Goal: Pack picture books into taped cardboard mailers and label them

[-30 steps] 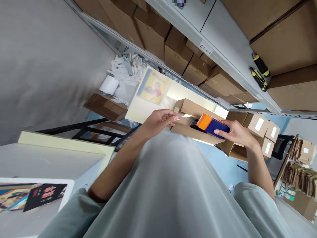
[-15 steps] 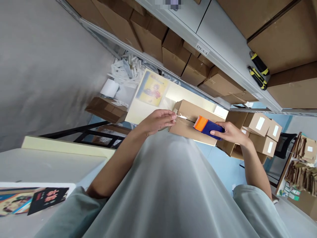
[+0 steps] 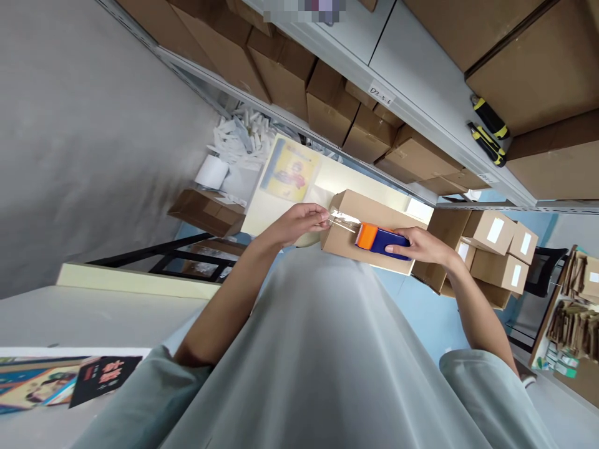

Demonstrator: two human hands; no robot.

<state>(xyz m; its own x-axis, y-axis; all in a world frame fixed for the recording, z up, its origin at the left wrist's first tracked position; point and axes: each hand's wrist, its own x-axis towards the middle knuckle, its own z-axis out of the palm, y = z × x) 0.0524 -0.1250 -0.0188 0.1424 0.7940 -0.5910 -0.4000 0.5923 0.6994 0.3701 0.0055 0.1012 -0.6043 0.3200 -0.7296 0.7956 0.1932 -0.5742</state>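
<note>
Along the near edge of the cream worktop (image 3: 334, 178), I see the cardboard box (image 3: 374, 209). Over its top, the right hand (image 3: 418, 243) grips the orange-and-blue tape dispenser (image 3: 378, 241); at the box's left end, the left hand (image 3: 301, 222) pinches the clear tape (image 3: 345, 219). Toward the worktop's left edge is a yellow picture (image 3: 291, 172), its writing too blurred for me. Beyond, a shelf label (image 3: 382, 93) reads "D3-5-6".

I'm seeing room over the table (image 3: 339, 176) past my left hand (image 3: 304, 224); tape (image 3: 345, 219) is barring the gap to the dispenser (image 3: 381, 242), shelving (image 3: 423, 128) beyond
</note>
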